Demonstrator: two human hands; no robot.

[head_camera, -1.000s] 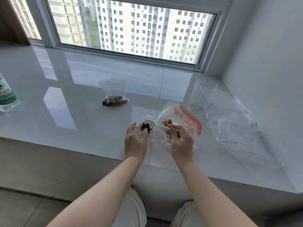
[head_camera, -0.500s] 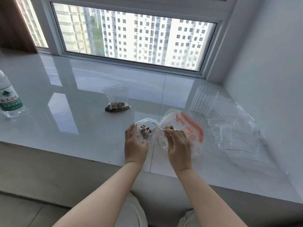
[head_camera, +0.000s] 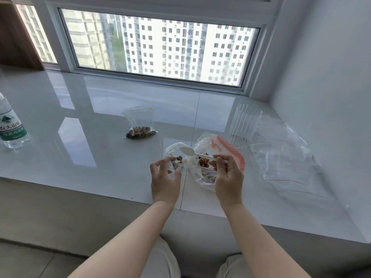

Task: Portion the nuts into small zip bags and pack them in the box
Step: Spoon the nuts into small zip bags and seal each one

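Observation:
My left hand (head_camera: 165, 175) grips a small clear zip bag (head_camera: 172, 152) with a few dark nuts inside, held open near the sill's front edge. My right hand (head_camera: 227, 173) pinches the handle of a white plastic spoon (head_camera: 190, 152), whose empty bowl hovers over the small bag's mouth. Under my right hand lies a larger clear bag with an orange-red print (head_camera: 230, 151), holding mixed nuts (head_camera: 203, 161). A filled small bag of nuts (head_camera: 140, 129) lies farther back on the white sill (head_camera: 90, 121). No box is in view.
A clear ribbed plastic cup (head_camera: 244, 125) stands to the right, behind the big bag. Loose clear plastic bags (head_camera: 281, 155) lie by the right wall. A water bottle with a green label (head_camera: 11, 125) stands at the far left. The window runs along the back.
The spoon, earlier tipped into the small bag, is now lifted above its mouth with an empty bowl. My left hand's fingers have spread wider around the bag. The camera tilted slightly.

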